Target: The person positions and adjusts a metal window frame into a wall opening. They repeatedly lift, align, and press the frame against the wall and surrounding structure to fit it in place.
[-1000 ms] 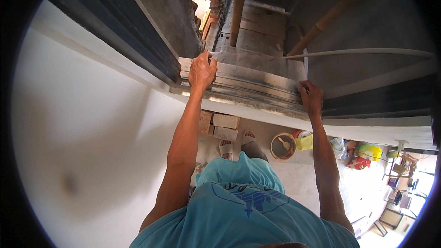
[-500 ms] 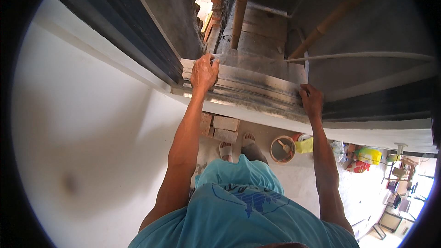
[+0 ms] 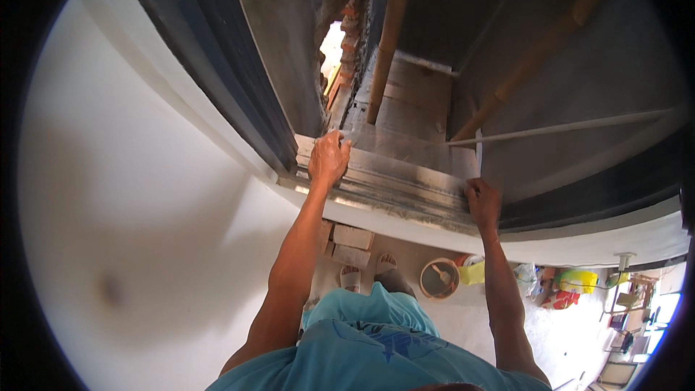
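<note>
A metal window frame (image 3: 405, 181) with sliding tracks runs across in front of me, over a white wall ledge. My left hand (image 3: 329, 159) is at its left part, fingers curled over the far edge. Toward the right end, my right hand (image 3: 483, 203) is closed, its fingertips bent at that same edge. A faint see-through sheen lies beyond the frame between the hands; whether it is a pane I cannot tell. Both palms face away from view.
Outside stand bamboo poles (image 3: 387, 43) above boards (image 3: 413, 94), beside a broken brick opening (image 3: 350, 36). Below me are stacked bricks (image 3: 352, 237), a mortar bucket (image 3: 439, 292) with a trowel-like tool, and a yellow bag (image 3: 578, 281). Dark window rails (image 3: 224, 80) rise at the left.
The whole view has shifted, so the frame and both hands appear lower. Against the frame, my hands keep nearly the same places and grip.
</note>
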Available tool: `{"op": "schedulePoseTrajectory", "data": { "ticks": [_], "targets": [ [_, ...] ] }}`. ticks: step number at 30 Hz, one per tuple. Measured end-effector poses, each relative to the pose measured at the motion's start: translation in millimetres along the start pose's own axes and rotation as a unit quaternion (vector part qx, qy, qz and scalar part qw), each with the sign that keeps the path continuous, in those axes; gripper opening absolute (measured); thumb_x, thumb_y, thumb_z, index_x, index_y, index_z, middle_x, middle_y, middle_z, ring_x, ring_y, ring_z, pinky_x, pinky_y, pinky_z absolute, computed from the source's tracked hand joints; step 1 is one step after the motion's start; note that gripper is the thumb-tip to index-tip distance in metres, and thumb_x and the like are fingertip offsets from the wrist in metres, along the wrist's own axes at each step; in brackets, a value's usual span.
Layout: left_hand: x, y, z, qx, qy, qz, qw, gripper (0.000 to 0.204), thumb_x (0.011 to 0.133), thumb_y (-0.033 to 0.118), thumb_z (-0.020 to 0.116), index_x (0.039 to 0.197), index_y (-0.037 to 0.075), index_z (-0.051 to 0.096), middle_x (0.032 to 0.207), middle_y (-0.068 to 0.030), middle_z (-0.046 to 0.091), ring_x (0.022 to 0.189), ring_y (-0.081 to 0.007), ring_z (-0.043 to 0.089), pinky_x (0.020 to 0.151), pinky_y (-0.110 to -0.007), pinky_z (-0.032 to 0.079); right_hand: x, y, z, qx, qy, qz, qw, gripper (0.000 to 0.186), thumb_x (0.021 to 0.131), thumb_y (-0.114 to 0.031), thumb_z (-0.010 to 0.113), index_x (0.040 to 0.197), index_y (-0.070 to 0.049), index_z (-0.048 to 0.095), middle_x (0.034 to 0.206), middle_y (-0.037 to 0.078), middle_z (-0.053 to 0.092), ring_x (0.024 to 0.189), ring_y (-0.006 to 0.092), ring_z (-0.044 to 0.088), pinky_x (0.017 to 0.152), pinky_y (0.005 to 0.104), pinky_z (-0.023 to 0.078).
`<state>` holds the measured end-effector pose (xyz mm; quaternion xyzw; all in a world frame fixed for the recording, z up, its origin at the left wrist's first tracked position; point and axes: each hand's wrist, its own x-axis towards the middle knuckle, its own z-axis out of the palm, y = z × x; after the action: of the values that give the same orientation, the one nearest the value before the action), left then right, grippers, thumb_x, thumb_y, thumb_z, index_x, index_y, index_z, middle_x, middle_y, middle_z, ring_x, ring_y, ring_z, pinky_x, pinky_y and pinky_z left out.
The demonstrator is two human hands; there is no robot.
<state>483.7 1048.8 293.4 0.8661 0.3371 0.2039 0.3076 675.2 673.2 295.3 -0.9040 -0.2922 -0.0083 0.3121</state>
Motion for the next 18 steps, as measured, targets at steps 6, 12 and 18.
{"op": "schedulePoseTrajectory", "data": {
  "ticks": [6,12,18],
  "targets": [
    [0,-1,2,-0.005,0.01,0.02,1.0,0.035,0.097,0.027,0.069,0.115,-0.003,0.071,0.114,-0.0262,0.073,0.108,-0.045,0.067,0.095,-0.052,0.053,0,4,1,-0.022,0.014,-0.022,0.999,0.029,0.086,-0.018,0.069,0.11,-0.003,0.077,0.097,0.023,0.076,0.091,0.0378,0.075,0.085,0.045,0.057],
    [-4,-2,3,-0.038,0.071,0.074,0.994,0.034,0.097,0.027,0.07,0.114,-0.002,0.071,0.113,-0.0246,0.073,0.106,-0.043,0.069,0.094,-0.051,0.053,-1,2,3,-0.02,0.023,0.004,1.0,0.029,0.086,-0.021,0.069,0.109,-0.006,0.077,0.097,0.022,0.076,0.091,0.0405,0.073,0.084,0.0473,0.057],
    [-6,-9,-4,-0.131,0.086,0.145,0.977,0.03,0.096,0.022,0.071,0.113,-0.002,0.071,0.107,-0.0224,0.073,0.103,-0.0408,0.07,0.092,-0.047,0.054,2,-2,2,-0.016,0.011,0.0,1.0,0.028,0.087,-0.017,0.069,0.11,-0.002,0.076,0.099,0.022,0.077,0.093,0.0371,0.075,0.086,0.0442,0.057]
  ]
}}
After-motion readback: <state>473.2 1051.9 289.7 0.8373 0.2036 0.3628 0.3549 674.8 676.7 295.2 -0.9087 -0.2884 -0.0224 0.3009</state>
